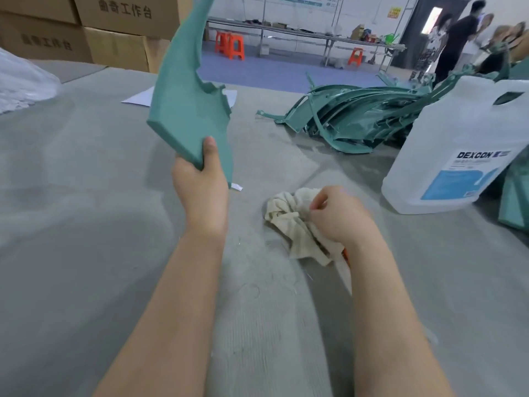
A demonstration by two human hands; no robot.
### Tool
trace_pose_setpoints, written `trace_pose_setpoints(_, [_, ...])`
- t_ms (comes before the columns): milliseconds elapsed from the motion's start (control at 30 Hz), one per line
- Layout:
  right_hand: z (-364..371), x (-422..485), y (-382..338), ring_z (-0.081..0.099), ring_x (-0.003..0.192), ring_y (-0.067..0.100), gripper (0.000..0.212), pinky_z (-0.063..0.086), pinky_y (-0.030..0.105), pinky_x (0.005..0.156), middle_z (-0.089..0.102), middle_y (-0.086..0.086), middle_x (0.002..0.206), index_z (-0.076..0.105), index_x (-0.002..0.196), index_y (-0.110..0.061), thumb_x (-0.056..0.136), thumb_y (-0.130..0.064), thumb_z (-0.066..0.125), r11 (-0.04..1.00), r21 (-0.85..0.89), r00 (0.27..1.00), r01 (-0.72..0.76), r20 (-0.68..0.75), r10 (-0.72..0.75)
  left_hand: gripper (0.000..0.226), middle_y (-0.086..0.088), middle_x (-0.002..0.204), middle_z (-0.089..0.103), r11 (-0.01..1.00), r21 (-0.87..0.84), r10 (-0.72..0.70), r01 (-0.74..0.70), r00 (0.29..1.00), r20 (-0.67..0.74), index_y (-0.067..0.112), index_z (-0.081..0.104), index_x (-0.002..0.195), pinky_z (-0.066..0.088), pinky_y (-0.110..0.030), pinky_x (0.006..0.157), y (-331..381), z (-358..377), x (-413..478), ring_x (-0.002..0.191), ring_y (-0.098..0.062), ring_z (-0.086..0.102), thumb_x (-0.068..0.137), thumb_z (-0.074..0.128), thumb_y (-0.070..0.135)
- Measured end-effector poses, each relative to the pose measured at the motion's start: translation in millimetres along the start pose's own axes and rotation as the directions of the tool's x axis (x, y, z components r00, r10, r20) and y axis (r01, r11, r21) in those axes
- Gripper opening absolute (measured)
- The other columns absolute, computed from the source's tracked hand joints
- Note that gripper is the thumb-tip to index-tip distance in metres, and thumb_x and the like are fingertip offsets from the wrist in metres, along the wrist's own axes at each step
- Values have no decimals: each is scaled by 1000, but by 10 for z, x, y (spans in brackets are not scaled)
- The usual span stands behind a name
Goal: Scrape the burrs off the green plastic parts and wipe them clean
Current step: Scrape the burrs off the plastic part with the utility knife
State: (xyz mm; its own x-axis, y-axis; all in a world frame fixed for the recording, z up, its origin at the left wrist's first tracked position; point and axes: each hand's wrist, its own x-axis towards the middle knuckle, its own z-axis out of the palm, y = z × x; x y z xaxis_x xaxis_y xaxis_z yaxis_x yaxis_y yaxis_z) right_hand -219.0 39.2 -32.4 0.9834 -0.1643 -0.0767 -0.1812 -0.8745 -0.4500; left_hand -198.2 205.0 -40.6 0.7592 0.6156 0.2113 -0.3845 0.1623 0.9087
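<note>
- A crumpled sheet of clear plastic (20, 78) lies at the far left edge of the grey felt-covered table (86, 224).
- Behind it, brown cardboard boxes (86, 27) with printed characters are stacked along the back of the table.
- The left hand (200, 181) holds one green plastic part (186, 90) up off the table, tilted so its long tapering end points up and out of view; the thumb lies across the near face at the part's lower corner and the other fingers wrap behind it (they are hidden by the part).
- A white sheet of paper (137, 97) lies flat on the table behind the raised part.
- The right hand (337, 216) is down at table level, its fingers curled round a bunched cream rag (289, 213) that rests on the felt; something orange (345, 255) shows under the wrist, too hidden to identify.
- Farther back, right of centre, a heap of green plastic parts (357, 116) lies piled on the table, well apart from both hands.
- A white plastic jug (463, 144) labelled DEXCON stands at the right, just in front of the heap.
- Across the room are orange stools (230, 45), a long workbench (300, 34) and people standing (458, 38) near a doorway.
</note>
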Motion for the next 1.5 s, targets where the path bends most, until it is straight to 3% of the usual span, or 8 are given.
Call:
trace_pose_setpoints(133, [-50,18,45,58,93,21,10,40,28,70,63,1,95,56,102,-16,92,-15,53,909,396,947,127,-323,8,18,18,80,63,1000,1,-16,16,1000,17,30,56,81,43,-7,58,6,21,-26,62,13,58,97,54,21])
trace_pose_setpoints(300, [39,-6,40,39,130,30,73,36,43,105,50,4,136,40,139,-26,79,-56,69,1000,-30,996,9,91,-6,17,15,79,63,999,33,-34,33,999,41,27,58,80,44,-11,59,-21,31,-26,63,8,59,96,54,20])
trace_pose_setpoints(500, [92,61,-1,56,95,26,8,41,39,94,57,0,83,50,85,-20,92,-18,54,1000,27,992,8,-126,-5,11,7,82,65,995,75,-70,64,994,82,20,59,86,49,-30,75,-45,51,-48,78,-12,62,96,55,20])
trace_pose_setpoints(667, [-109,30,23,48,67,1,6,38,12,64,53,-15,75,54,92,-19,91,-13,57,693,541,690,476,-719,86,16,10,78,63,995,58,-86,81,993,78,23,59,81,48,-20,65,-37,39,-47,69,-4,60,96,54,20])
trace_pose_setpoints(833, [-97,93,-15,52,80,7,10,46,27,81,56,-7,86,51,98,-15,92,-7,53,613,622,706,487,-694,142,18,11,78,63,993,60,-108,104,992,67,25,58,79,46,-16,61,-22,30,-57,67,-1,59,96,54,21])
trace_pose_setpoints(933, [-152,156,-54,47,75,-7,14,41,16,80,49,-12,85,49,101,-11,89,-3,50,568,555,546,608,-811,208,16,12,78,63,993,52,-110,106,991,70,25,58,81,46,-13,57,-3,41,-61,64,2,58,96,53,21])
trace_pose_setpoints(1167, [-228,251,-161,49,86,12,22,42,18,83,52,-6,91,45,99,-13,85,4,47,582,571,554,579,-799,234,13,9,94,64,996,56,-77,72,993,93,30,53,90,50,-23,79,26,40,-92,86,-5,61,95,54,18])
trace_pose_setpoints(1500, [-183,493,-438,48,77,8,16,44,26,82,51,-8,83,48,89,-15,86,-1,56,432,791,797,434,-560,225,19,19,89,63,999,-42,-18,17,1000,-23,35,53,88,46,-17,74,78,51,-86,82,4,62,96,53,18])
